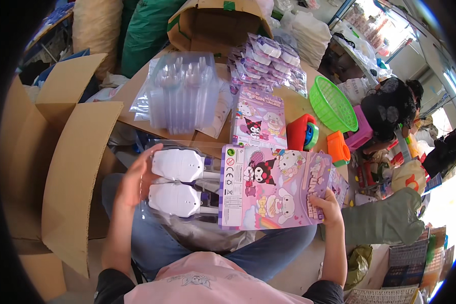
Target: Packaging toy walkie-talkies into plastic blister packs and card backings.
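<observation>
Head view: left hand cups a clear blister pack, right hand apparently pinching its printed card.

Ahead of my hands sits the table, covered in brown cardboard. Just beyond my left hand rests a stack of clear plastic blister shells. Past my right hand lies a pile of pastel printed cards, with bagged packets heaped further back. Off beyond my right, a green basket and a red toy sit near the edge.
</observation>
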A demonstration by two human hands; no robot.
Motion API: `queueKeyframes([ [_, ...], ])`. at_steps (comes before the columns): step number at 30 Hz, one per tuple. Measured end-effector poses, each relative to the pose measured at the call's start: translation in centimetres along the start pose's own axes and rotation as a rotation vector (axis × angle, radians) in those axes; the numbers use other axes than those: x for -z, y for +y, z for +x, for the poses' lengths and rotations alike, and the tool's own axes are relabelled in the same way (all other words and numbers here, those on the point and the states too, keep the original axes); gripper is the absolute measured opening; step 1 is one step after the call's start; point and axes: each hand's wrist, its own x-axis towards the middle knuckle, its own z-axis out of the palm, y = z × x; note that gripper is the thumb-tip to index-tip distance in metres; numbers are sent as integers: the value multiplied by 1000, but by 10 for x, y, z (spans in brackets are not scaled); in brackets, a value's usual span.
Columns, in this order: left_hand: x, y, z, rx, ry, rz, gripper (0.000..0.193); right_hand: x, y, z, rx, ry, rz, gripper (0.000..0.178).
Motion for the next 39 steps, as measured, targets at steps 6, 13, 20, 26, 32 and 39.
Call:
queueKeyframes([
  [6,1,-3,-1,70,235,168,45,-4,8,-8,-68,-1,21,28],
  [13,-6,17,-1,60,178,304,52,-17,-6,-21,-86,-11,-16,28],
  [20,-6,33,-2,78,158,248,50,-15,5,-20,-62,-89,120,29],
  [26,-7,33,-5,91,141,335,50,-19,3,-19,-80,-79,62,30],
  [32,-10,40,-9,71,151,347,51,-20,1,-24,-166,-57,27,32],
  [39,-10,36,-7,-23,193,296,50,-31,-3,-23,49,84,90,33],
])
